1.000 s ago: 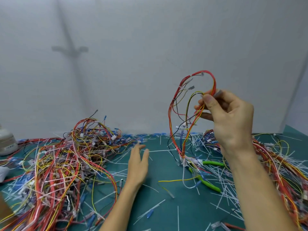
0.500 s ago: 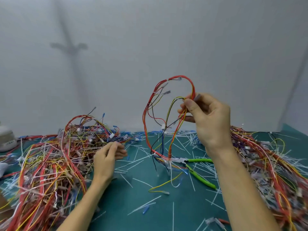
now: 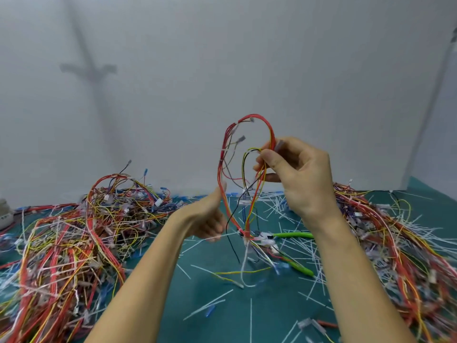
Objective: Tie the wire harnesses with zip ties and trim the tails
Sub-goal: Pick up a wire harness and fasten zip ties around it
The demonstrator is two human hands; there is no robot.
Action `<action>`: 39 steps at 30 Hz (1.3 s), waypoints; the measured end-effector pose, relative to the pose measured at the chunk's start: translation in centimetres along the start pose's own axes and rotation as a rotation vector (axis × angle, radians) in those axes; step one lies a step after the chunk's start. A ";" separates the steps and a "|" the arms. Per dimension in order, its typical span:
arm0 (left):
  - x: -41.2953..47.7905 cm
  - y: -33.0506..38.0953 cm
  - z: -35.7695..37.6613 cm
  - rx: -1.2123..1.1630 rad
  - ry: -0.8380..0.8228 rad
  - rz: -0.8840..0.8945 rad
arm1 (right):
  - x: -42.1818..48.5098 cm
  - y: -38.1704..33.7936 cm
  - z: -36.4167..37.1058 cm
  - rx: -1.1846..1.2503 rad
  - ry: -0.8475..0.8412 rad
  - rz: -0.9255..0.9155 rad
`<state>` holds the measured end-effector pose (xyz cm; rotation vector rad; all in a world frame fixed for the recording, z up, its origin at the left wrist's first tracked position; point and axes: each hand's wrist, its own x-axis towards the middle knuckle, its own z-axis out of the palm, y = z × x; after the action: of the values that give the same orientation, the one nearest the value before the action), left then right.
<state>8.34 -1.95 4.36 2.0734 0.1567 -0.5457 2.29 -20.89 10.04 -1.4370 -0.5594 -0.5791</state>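
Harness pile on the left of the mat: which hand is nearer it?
Left. The left hand is just right of the pile; the right hand is farther right, raised, pinching the looped harness.

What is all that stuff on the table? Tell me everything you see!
Looped harness of red, yellow and black wires: one, held up mid-frame.
Heaps of wire harnesses: two, mostly red and yellow, left and right.
Green-handled cutters: one, on the mat by the loop's foot.
Cut white zip-tie tails: many, scattered on the mat.
Teal mat: one, under everything.
White zip tie: one, blurred, beside the loop.
Left hand: one, pinches the zip tie.
Right hand: one, grips the loop near its top.
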 end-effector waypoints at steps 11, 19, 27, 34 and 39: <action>0.2 -0.7 1.8 -0.830 -0.185 0.153 | -0.3 -0.4 0.5 0.045 -0.244 0.064; -0.2 -1.1 -1.0 -0.887 0.308 0.371 | -0.5 1.3 -2.3 -0.298 -0.486 0.436; -2.3 -0.1 -4.1 -0.974 0.475 0.432 | -0.6 2.4 -2.5 -0.839 -0.860 0.466; -3.5 0.1 -6.2 -0.206 0.817 0.416 | -1.0 3.3 -1.8 -0.759 -0.669 0.551; -4.9 0.7 -6.8 0.599 1.160 0.287 | -1.2 3.8 -0.7 -0.753 -0.633 0.605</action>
<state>6.34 3.81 10.12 2.6876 0.3812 0.9467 3.99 -21.35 6.37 -2.4111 -0.3567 0.2112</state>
